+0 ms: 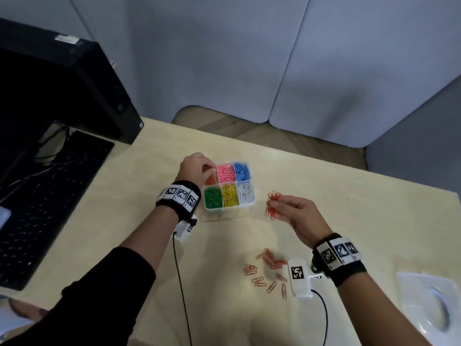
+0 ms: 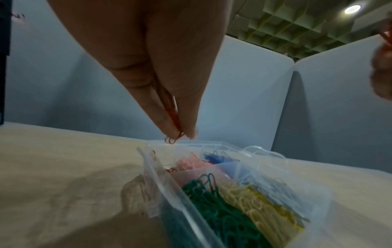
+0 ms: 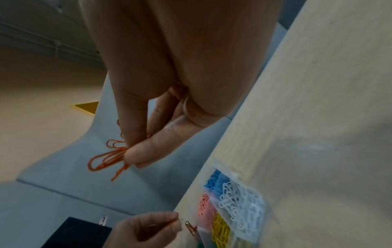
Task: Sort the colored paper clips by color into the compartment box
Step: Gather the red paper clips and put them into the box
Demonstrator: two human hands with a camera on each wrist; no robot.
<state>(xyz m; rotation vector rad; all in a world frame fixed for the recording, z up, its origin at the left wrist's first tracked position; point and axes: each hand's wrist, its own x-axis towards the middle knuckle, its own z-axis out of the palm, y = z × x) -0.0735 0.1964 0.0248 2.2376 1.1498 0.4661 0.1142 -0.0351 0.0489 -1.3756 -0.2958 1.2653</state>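
A clear compartment box (image 1: pixel 250 181) sits mid-table with pink, blue, green, yellow and white clips sorted in its cells; its far-left cell holds orange clips (image 1: pixel 210 181). My left hand (image 1: pixel 199 168) hovers over that cell and pinches a few orange clips (image 2: pixel 172 139) at the fingertips. To the right of the box, my right hand (image 1: pixel 294 208) is raised and pinches a linked bunch of orange clips (image 1: pixel 273 204), also seen as orange clips (image 3: pixel 108 157). Several loose orange clips (image 1: pixel 268 267) lie on the table near me.
A black keyboard (image 1: pixel 45 208) and a dark monitor base (image 1: pixel 74 91) occupy the left side. White paper with a clear sheet (image 1: pixel 429 298) lies at the right edge. Grey partition panels (image 1: pixel 249 58) stand behind the table (image 1: pixel 124 196). Cables (image 1: pixel 180 283) trail from both wrist cameras.
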